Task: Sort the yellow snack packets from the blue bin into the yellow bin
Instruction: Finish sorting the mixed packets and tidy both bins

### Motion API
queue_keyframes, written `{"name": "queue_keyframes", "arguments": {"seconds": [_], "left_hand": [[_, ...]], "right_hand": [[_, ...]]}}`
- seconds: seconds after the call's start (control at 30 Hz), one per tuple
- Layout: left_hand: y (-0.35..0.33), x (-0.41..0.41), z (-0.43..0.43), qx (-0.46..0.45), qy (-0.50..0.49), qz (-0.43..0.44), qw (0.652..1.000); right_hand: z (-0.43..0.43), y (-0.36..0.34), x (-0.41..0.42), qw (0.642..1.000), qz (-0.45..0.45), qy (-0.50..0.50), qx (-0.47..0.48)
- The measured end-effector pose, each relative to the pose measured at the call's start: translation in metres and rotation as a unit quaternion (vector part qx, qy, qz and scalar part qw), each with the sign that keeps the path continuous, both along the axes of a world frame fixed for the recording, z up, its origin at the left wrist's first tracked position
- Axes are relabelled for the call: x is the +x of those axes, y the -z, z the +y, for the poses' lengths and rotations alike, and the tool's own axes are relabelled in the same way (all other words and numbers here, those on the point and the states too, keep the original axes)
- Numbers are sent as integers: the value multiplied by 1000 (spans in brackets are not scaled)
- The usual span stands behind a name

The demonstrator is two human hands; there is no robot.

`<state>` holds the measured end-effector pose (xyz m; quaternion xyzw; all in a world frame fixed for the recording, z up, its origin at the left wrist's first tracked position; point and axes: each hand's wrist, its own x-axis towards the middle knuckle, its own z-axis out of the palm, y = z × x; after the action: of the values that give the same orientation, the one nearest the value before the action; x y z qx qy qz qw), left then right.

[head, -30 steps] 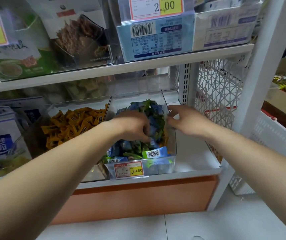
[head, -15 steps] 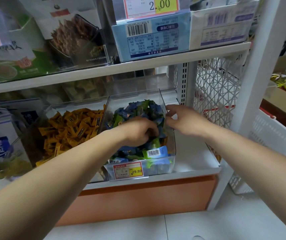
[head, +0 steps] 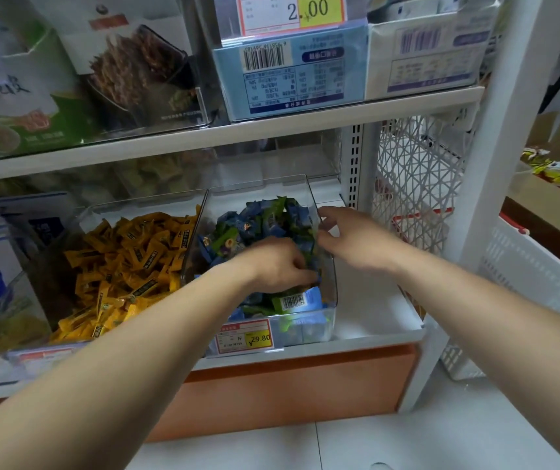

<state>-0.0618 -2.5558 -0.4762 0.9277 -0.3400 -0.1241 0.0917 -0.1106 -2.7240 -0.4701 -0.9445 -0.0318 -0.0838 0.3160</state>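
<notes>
Packets looked light, crinkly, slippery; best pinched at a crimped end; left hand sat buried in the blue bin, grip impossible to tell; right hand touched its right rim, grip apart.

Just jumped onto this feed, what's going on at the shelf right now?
A person is working at a shop shelf. Their left hand is down in the blue bin, fingers curled and buried among the blue and green packets; whether it has hold of a yellow one cannot be seen. The right hand is at that bin's right wall, fingers spread. The yellow bin stands just to the left, already heaped with yellow snack packets.
</notes>
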Motion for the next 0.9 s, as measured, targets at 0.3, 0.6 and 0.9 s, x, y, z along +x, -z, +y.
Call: {"name": "queue_keyframes", "arguments": {"seconds": [0.3, 0.6, 0.9], "left_hand": [[8, 7, 6, -55, 2, 23, 998], [12, 7, -10, -21, 4, -6, 1000], [18, 15, -23, 115, 30, -30, 992]], "right_hand": [[0, -1, -2, 1000, -2, -6, 1], [0, 0, 0, 1000, 9, -4, -5], [-2, 0, -3, 1000, 12, -12, 8]]}}
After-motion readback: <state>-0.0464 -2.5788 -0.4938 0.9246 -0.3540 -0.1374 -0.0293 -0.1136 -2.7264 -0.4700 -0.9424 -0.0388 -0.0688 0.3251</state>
